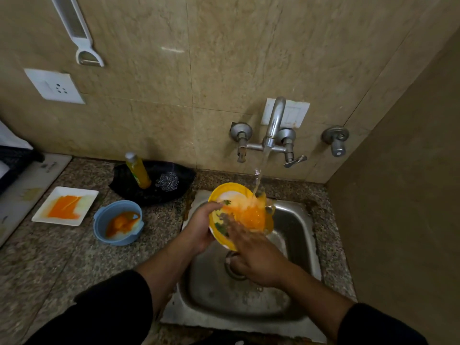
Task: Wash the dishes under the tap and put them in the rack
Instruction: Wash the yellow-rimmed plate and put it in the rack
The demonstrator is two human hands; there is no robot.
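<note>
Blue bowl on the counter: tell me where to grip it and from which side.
Probably best: pinch the blue bowl by its small lug on the right rim, coming from above on the sink side. It stands upright with orange residue inside, so the lug keeps fingers clean.

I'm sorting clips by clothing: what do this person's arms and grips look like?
Black long sleeves: the left sleeve and right sleeve end short of the wrists, forearms bare. The left grip and right grip are ungloved; no watch or bracelet shows.
</note>
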